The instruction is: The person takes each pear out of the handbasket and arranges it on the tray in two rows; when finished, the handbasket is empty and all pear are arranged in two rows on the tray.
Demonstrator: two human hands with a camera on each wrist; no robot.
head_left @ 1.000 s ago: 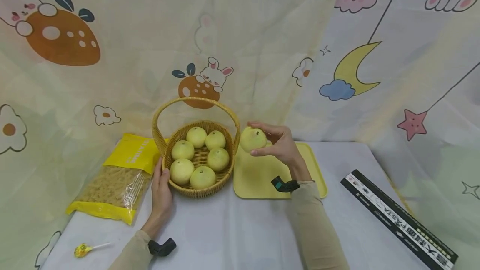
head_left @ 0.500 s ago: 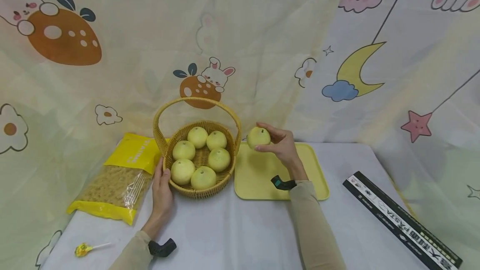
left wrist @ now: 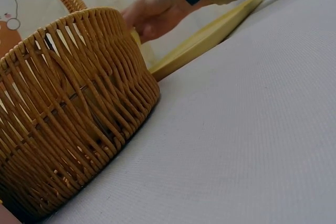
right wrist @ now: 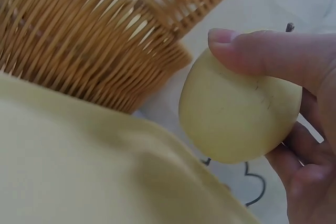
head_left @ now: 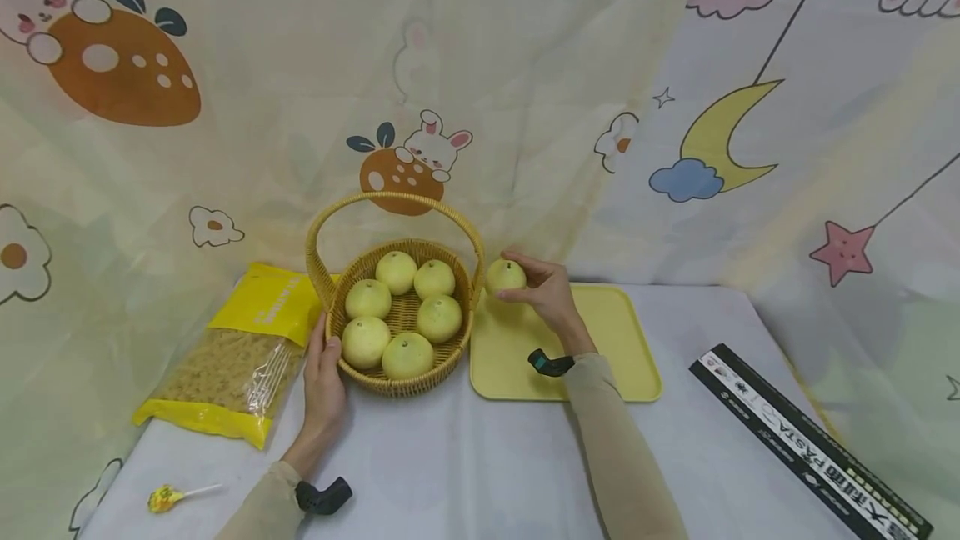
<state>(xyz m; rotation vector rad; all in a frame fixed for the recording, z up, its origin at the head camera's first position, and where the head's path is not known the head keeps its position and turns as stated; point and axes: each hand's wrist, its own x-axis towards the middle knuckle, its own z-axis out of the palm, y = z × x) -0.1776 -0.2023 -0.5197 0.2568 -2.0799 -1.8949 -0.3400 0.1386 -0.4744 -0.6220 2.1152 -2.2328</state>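
My right hand (head_left: pixel 550 294) grips a round pale-yellow pear (head_left: pixel 506 275) between thumb and fingers; its short dark stem shows in the right wrist view. The pear (right wrist: pixel 241 108) is over the back left corner of the yellow tray (head_left: pixel 600 340), close to the wicker basket (head_left: pixel 405 387). Several similar pears (head_left: pixel 407 355) lie inside the basket, whose tall handle arches above them. My left hand (head_left: pixel 324 386) rests along the basket's left side, fingers straight against the wall and thumb near the rim. In the left wrist view the basket's woven wall (left wrist: pixel 89 87) hides most of the pear.
A yellow bag of pasta (head_left: pixel 225 365) lies left of the basket, close to my left hand. A wrapped lollipop (head_left: pixel 167 498) is at the front left. A long black pasta box (head_left: pixel 810 440) lies slanted at the right. A printed cloth (head_left: pixel 525 107) hangs behind the table.
My right hand, with the pear in it, first shifts slightly right, then back left and away from the camera, toward the tray's back left corner. The left hand and basket stay put.
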